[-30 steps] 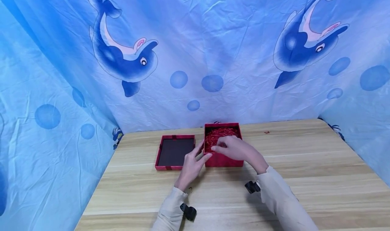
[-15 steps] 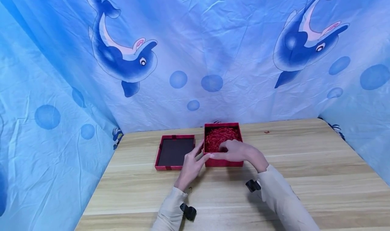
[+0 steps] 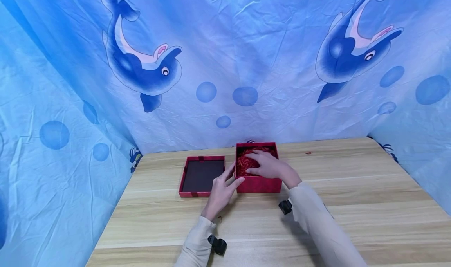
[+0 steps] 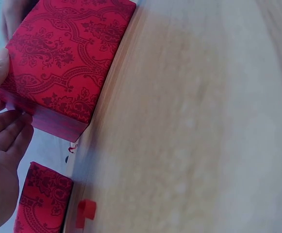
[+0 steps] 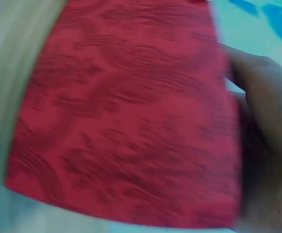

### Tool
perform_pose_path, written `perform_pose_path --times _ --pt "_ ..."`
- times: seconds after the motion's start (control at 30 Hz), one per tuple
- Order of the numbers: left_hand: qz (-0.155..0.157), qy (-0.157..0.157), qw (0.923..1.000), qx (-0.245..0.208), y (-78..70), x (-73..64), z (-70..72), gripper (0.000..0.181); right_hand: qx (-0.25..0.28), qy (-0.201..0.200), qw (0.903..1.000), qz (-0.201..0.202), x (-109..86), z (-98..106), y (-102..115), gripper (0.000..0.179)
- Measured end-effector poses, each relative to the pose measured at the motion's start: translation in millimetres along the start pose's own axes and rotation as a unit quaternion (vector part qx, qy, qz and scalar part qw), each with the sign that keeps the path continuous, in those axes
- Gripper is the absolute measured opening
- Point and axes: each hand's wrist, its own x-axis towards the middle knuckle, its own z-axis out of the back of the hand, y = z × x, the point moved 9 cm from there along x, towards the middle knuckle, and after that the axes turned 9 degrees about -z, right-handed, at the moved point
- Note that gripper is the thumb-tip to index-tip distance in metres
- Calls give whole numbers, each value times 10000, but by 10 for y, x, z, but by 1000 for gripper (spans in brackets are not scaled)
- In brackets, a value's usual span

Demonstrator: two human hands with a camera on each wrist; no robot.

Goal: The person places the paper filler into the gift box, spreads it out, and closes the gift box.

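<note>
A red patterned gift box (image 3: 258, 185) stands without its lid near the back of the table, with red shredded paper (image 3: 243, 166) inside. My left hand (image 3: 219, 194) holds the box's front left corner, thumb on the front face and fingers along the left side, as the left wrist view shows around the box (image 4: 75, 53). Reaching over the front rim, my right hand (image 3: 267, 165) spreads its fingers on the shredded paper. In the right wrist view the box's front (image 5: 126, 116) is large and blurred, and the fingertips are hidden inside.
The box lid (image 3: 203, 175) lies upside down left of the box, its dark inside facing up. A red scrap (image 3: 308, 153) lies at the back right of the wooden table (image 3: 352, 196). Behind hangs a blue dolphin-print cloth (image 3: 275, 114).
My right hand has shifted from the box's front rim farther in over the shredded paper, and its fingers have spread out. My left hand stays at the corner.
</note>
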Motion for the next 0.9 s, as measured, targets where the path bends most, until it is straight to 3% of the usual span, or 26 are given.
perform_pose_path --times 0.27,0.47,0.67,0.9 --pt "22 -36 9999 114 -191 -5 -13 63 -523 1099 9912 -526 113 -285 -77 63" --pt "44 -21 9999 164 -42 7 -29 65 -775 1513 9822 -801 155 -360 -122 63" --pt "-85 -19 9999 92 18 -9 -15 66 -685 1379 9847 -819 181 -351 -132 63" --pt "-162 -12 9996 230 14 -22 7 66 -522 770 9932 -695 134 -199 -49 64"
